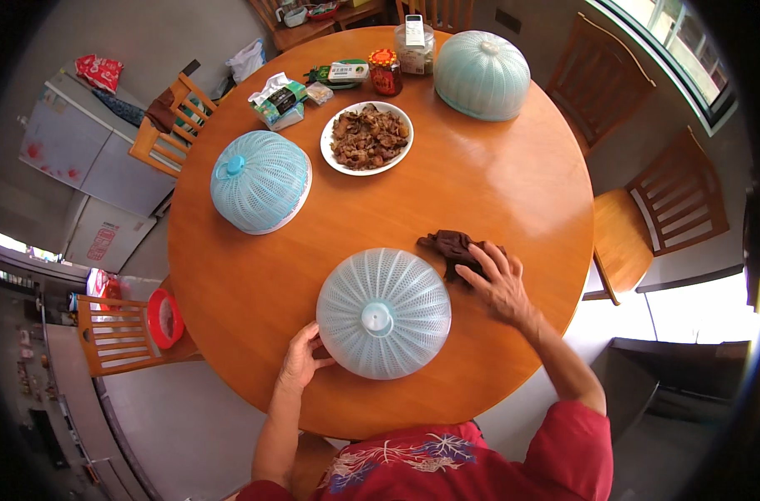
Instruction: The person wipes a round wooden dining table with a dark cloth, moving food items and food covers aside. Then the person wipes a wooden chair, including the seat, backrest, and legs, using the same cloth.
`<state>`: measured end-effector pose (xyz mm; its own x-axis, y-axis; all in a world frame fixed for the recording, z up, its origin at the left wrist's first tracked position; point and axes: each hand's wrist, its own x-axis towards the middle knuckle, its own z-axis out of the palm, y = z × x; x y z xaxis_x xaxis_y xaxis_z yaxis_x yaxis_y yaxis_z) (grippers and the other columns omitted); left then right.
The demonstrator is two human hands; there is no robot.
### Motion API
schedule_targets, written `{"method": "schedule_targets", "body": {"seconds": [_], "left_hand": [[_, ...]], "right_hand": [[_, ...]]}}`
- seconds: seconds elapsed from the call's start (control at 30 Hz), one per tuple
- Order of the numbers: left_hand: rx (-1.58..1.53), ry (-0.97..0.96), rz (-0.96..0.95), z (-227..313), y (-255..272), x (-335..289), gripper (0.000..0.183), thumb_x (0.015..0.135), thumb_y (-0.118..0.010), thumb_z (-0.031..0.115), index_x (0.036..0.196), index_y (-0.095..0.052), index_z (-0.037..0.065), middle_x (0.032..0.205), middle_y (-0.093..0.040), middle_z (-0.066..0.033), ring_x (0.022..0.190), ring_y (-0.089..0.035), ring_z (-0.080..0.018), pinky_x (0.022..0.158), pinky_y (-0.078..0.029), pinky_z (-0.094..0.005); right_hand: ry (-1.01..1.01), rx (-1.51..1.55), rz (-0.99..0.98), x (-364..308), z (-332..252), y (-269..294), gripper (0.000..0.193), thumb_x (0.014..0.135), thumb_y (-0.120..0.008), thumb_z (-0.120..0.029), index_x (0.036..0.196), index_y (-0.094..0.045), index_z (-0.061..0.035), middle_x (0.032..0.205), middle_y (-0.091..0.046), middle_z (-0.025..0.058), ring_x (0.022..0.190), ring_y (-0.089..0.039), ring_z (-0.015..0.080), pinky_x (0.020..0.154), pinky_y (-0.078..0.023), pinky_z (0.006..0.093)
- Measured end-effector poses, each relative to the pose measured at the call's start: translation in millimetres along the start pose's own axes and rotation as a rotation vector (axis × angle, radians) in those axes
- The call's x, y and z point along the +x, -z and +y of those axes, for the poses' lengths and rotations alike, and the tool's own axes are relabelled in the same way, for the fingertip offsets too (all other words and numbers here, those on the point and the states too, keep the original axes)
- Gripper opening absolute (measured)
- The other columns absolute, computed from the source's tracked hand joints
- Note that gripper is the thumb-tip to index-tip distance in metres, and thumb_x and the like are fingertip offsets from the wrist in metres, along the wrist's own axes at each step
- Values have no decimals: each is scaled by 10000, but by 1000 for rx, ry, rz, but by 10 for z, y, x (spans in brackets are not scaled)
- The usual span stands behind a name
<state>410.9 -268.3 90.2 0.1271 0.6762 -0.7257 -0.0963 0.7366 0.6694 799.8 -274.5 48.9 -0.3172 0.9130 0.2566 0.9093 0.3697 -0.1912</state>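
A pale blue, translucent mesh food cover [413,334] stands on the round wooden table [255,351] right in front of me. My left hand [299,357] holds its left side, thumb and fingers against the rim; some fingertips are hidden by the cover. Past the cover's right side, a crumpled dark brown cloth [451,245] lies on the tabletop. My right hand [498,285] grips it from above with bent fingers.
A blue food cover [263,188] is at the left, a pale green one [482,79] at the far right. Between them sits a white plate [367,169] of brown cooked food. Behind it are a red-lidded jar [385,75], a tissue pack [277,102] and a clear canister [415,60]. Chairs [664,200] surround the table.
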Motion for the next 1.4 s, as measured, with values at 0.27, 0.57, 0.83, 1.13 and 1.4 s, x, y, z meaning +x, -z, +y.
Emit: {"method": "schedule_targets", "body": {"seconds": [0.27,0.57,0.83,1.13,1.4], "left_hand": [[-13,-12,18,-174,-67,168,635,766,-625,514,1206,-480,81,1194,-494,-115,1088,-460,-266,896,-383,-488],[-212,16,-93,-160,-48,264,668,756,-685,523,1237,-522,90,1151,-552,-78,1062,-499,-226,904,-418,-403],[-302,-407,-300,546,-172,518,690,780,-733,419,1306,-449,72,1246,-532,-32,1146,-500,-184,988,-419,-379],[-287,-523,-224,1556,-594,1993,644,865,-614,494,1334,-438,89,1328,-461,-14,1224,-403,-185,1052,-318,-387],[-256,-564,-79,1777,-612,2836,799,882,-493,613,1458,-255,113,1490,-260,-60,1359,-238,-228,1128,-167,-424]], "right_hand": [[-726,1170,-58,-540,-920,-241,694,866,-587,-463,1365,-384,-25,1202,-414,196,1085,-498,289,907,-460,393],[-916,1484,-7,-347,-994,0,643,870,-571,-382,1376,-382,-32,1270,-355,160,1131,-487,277,885,-471,387],[-566,1487,339,259,-801,-95,794,821,-624,-478,1411,-332,-34,1359,-335,119,1248,-384,271,1004,-375,414],[-544,1522,431,1882,317,-497,674,856,-614,-398,1385,-395,-42,1340,-340,143,1223,-402,273,995,-379,404],[-641,1475,322,2531,614,-738,643,837,-635,-412,1318,-465,-19,1305,-360,156,1127,-479,261,898,-437,403]]}}
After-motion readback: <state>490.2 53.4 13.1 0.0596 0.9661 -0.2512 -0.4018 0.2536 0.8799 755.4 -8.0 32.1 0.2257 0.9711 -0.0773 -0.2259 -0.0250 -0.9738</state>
